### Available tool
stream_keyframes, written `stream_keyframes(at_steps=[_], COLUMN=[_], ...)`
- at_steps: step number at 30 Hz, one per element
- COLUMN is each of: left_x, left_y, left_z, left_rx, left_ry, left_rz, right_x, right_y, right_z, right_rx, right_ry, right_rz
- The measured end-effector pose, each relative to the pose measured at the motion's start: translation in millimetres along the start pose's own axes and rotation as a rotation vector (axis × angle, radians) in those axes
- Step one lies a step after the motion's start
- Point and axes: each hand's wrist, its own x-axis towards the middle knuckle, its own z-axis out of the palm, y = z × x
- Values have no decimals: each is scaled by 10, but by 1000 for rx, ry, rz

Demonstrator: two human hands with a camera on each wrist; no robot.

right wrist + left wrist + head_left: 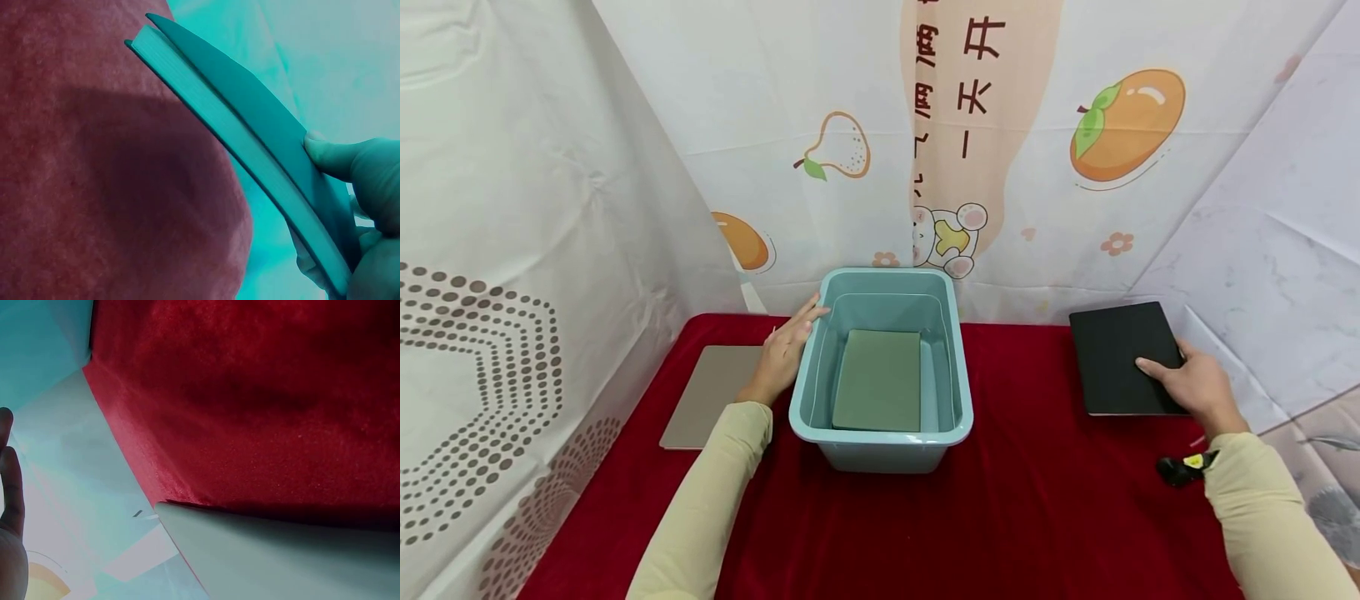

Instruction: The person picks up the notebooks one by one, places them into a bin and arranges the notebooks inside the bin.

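My right hand grips a black hardcover notebook by its right edge, thumb across the cover. In the right wrist view the notebook is tilted above the cloth, its page edges showing between the covers and fingers curled underneath. Straight fingers of my left hand rest against the left rim of a light blue plastic basin. Inside the basin lies a green notebook. Beside my left wrist, a grey-beige notebook lies flat, partly hidden by that arm.
A red velvet cloth covers the table. Behind it hangs a white printed curtain with fruit drawings, and more sheets flank both sides. A small black device with a yellow label sits at my right wrist.
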Motion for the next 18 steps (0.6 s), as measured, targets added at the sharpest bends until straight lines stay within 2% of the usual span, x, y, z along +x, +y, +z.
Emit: stream_keyframes(at_steps=[8,18], left_x=[3,3], left_y=[-9,-4], left_z=[-3,-1], left_rx=[3,-3], left_ry=[4,5], left_rz=[8,-2], right_x=[24,11], right_y=[-140,-320], right_z=[-45,-151], right_rx=[-9,38], right_ry=[47,51], right_rz=[-45,-60])
